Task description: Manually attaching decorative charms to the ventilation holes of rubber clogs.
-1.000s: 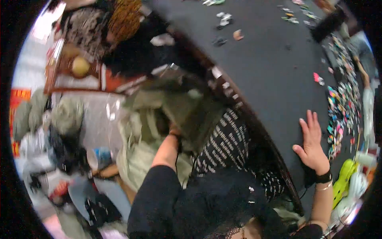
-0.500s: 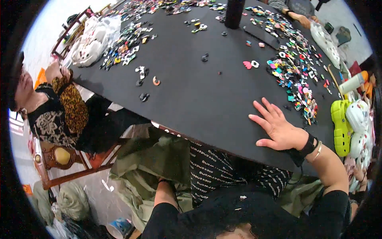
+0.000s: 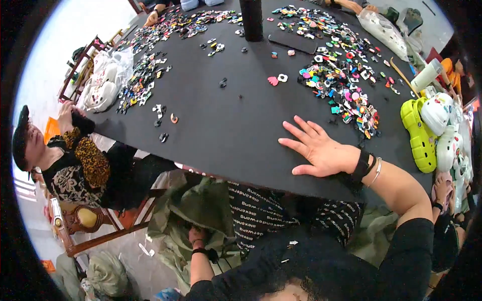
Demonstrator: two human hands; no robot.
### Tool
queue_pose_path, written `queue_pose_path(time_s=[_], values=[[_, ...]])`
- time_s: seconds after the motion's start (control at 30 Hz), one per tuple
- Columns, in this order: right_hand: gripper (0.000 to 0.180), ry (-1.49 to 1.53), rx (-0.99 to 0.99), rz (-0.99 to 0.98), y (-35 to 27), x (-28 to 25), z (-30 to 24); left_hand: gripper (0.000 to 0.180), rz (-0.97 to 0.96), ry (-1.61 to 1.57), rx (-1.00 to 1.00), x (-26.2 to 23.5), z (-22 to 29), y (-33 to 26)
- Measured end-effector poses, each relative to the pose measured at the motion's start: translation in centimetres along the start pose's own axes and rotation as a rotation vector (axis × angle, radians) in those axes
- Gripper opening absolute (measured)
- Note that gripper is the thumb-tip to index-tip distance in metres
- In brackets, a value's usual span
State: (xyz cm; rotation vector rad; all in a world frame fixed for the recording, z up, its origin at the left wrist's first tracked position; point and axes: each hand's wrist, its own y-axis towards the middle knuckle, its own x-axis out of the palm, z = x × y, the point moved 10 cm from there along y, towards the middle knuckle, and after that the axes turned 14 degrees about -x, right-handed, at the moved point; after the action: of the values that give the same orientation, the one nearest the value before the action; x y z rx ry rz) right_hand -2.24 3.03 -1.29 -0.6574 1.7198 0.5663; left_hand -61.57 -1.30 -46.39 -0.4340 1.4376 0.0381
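My right hand (image 3: 321, 150) lies flat on the black table (image 3: 221, 125) near its front edge, fingers spread and holding nothing. A black band and a thin bracelet sit on that wrist. My left hand (image 3: 197, 236) reaches down below the table edge into an olive-green sack (image 3: 201, 205) on the floor. Its fingers are buried in the folds of the cloth, so their grip is hidden. A heap of small colourful charms (image 3: 346, 95) lies just beyond my right hand.
A yellow-green clog (image 3: 419, 135) and white clogs (image 3: 438, 114) lie at the table's right. A black post (image 3: 251, 20) stands at the far middle. A person (image 3: 75, 160) sits at the left on a wooden chair (image 3: 85, 220), near a white plastic bag (image 3: 103, 88).
The view has swung up from the floor to the tabletop. My right hand stays flat on the table, and my left hand stays down at the green sack.
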Motion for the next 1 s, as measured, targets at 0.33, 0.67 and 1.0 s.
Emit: queue_pose_path(time_s=[0.33, 0.67, 1.0], values=[[0.077, -0.03, 0.048, -0.073, -0.5, 0.5, 0.2, 0.022, 0.371, -0.285, -0.327, -20.8, 0.9, -9.7], [0.077, -0.069, 0.007, -0.051, 0.3, 0.2, -0.1, 0.008, 0.553, -1.111, -0.121, -41.7, 8.4, -16.2], [0.08, 0.009, 0.025, -0.035, -1.1, -1.0, 0.3, 0.006, 0.879, -1.318, 0.391, -61.6, 18.5, -22.5]])
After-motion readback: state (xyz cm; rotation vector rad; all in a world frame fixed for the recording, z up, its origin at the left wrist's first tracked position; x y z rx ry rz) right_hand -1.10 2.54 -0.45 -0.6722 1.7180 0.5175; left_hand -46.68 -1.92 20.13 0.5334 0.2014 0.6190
